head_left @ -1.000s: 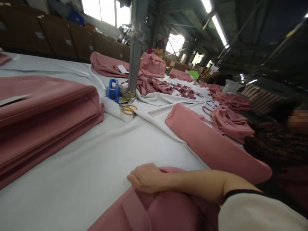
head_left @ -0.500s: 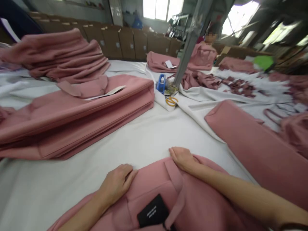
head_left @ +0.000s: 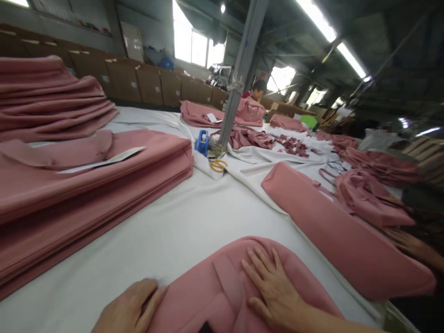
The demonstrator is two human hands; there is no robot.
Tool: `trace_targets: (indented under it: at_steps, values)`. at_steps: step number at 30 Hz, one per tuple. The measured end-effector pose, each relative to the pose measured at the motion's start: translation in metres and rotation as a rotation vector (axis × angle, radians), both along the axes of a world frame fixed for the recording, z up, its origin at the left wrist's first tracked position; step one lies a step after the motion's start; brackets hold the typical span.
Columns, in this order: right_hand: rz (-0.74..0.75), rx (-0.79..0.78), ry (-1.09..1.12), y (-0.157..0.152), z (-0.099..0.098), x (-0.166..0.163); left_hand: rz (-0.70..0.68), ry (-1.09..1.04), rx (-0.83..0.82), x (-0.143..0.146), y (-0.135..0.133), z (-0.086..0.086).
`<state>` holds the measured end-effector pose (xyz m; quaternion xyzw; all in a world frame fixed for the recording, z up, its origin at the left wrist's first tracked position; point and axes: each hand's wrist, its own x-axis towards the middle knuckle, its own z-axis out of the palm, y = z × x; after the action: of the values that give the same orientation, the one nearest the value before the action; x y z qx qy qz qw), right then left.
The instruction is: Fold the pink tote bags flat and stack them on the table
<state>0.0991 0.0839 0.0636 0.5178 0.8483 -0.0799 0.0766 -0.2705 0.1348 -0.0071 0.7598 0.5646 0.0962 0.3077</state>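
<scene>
A pink fabric bag (head_left: 194,296) lies on the white-covered table in front of me, its lower part cut off by the frame. My left hand (head_left: 130,307) grips the bag's left edge, thumb on top and the fingers curled out of sight along the rim. Flat on the bag's upper right side rests my right hand (head_left: 275,291), fingers spread, just right of a pink strap (head_left: 229,284). Only the tip of a black label (head_left: 206,328) shows at the bottom.
Stacked pink bags (head_left: 104,203) fill the left side. Yellow-handled scissors (head_left: 218,165) and a blue tape dispenser (head_left: 201,142) lie by a metal post (head_left: 239,74). Another pink bag (head_left: 333,231) lies to the right, near another person's hand (head_left: 409,243). Cardboard boxes (head_left: 149,83) line the back.
My right hand has moved from the bag's far edge onto its top and spread flat. My left hand stays at the left edge. The view has turned right and up.
</scene>
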Motion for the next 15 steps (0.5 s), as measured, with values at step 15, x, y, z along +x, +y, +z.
trace_targets:
  at_steps: [15]
  values:
    - [0.012,0.412,0.036,-0.002,-0.041,0.000,-0.069,0.102,0.150,0.012,0.000,0.037]
